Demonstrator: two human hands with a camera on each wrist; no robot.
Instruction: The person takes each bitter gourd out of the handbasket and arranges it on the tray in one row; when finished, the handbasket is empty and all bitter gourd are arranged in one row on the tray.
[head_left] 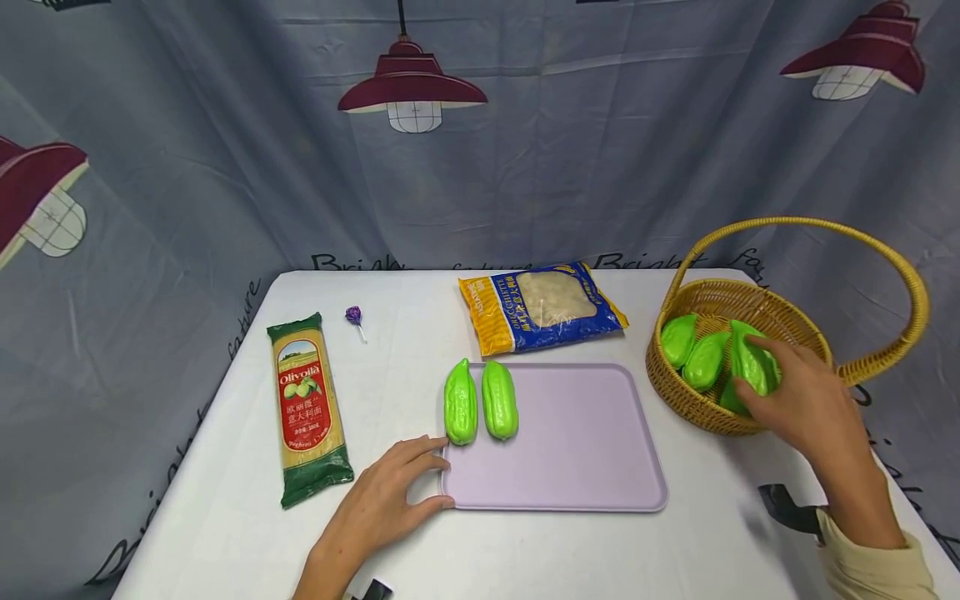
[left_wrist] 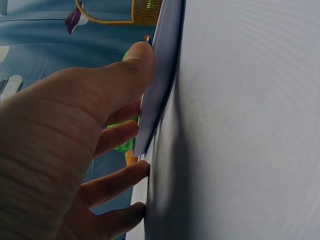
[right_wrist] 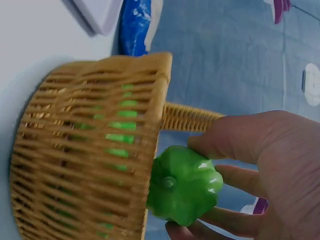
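Over the wicker basket (head_left: pixel 705 407), my right hand (head_left: pixel 813 404) grips a ridged green bitter melon (head_left: pixel 752 360) between thumb and fingers. The right wrist view shows this melon (right_wrist: pixel 182 185) end-on at the basket's rim. Several more bitter melons lie in the basket, one of them (head_left: pixel 706 362) beside the held one. Two bitter melons, a left one (head_left: pixel 461 402) and a right one (head_left: pixel 499 400), lie side by side on the pale purple tray (head_left: pixel 577 442). My left hand (head_left: pixel 386 492) touches the tray's left edge near its front corner, fingers loosely extended, thumb at the corner.
Behind the tray lies a blue and yellow pasta bag (head_left: pixel 543 308). A spaghetti pack (head_left: pixel 309 408) lies at the left, with a purple lollipop (head_left: pixel 354 316) beyond it. The basket's tall handle (head_left: pixel 795 222) arches above its rim. A grey printed curtain (head_left: pixel 525 183) hangs behind the white table (head_left: pixel 232 517).
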